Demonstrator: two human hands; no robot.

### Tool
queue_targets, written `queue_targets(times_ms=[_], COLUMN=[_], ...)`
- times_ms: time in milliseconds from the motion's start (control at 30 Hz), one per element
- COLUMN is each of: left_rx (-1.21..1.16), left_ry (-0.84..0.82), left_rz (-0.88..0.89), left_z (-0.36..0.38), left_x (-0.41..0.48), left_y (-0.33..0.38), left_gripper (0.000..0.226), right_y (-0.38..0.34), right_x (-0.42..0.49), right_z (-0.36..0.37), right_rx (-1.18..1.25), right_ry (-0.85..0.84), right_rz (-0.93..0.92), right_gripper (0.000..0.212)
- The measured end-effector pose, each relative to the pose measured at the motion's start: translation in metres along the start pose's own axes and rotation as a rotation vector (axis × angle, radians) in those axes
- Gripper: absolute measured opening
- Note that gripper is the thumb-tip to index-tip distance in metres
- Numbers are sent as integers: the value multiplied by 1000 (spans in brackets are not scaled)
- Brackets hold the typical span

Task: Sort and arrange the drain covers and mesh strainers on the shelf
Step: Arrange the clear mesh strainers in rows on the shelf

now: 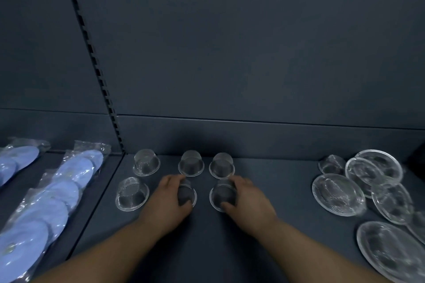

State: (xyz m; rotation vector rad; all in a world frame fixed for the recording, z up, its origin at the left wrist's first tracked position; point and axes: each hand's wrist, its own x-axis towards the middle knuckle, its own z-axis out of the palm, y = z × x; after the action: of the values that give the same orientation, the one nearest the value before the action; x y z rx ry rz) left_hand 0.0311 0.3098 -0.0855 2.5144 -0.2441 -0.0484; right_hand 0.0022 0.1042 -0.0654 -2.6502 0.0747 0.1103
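Small mesh strainers stand upside down in two rows on the dark grey shelf (271,193). Three form the back row (191,163). In the front row, one strainer (132,193) stands free at the left. My left hand (170,197) grips the middle front strainer (186,194) from its left side. My right hand (246,197) grips the right front strainer (222,193) from its right side. Both strainers rest on the shelf. Several wide, flat clear drain covers (338,193) lie overlapping at the right.
Blue round drain covers in clear bags (66,181) lie in overlapping rows on the neighbouring shelf at the left. A slotted upright (96,71) divides the two back panels. More clear covers (391,253) reach the front right corner.
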Motion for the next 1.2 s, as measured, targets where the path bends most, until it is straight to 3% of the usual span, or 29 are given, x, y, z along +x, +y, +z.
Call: queue_targets(times_ms=[133,300,700,1000,1200], left_rx=[16,58,35,-19,-32], left_ry=[-4,127,14,-18,-27], left_rz=[-19,34,311,356,331], left_z=[0,1,67,141,180], left_x=[-1,-1,19,40,50], left_y=[4,31,170,272,312], left_gripper=[63,72,71,61,56], right_y=[5,21,143,263,328], right_x=[-3,-10,-39,-72,-81], right_z=[0,-17,-114,-187,-210], right_rx=[21,110,45,108,112], right_ry=[-4,20,275,456,447], right_rz=[-6,-27,107,275,349], right_gripper=[65,92,70,61,62])
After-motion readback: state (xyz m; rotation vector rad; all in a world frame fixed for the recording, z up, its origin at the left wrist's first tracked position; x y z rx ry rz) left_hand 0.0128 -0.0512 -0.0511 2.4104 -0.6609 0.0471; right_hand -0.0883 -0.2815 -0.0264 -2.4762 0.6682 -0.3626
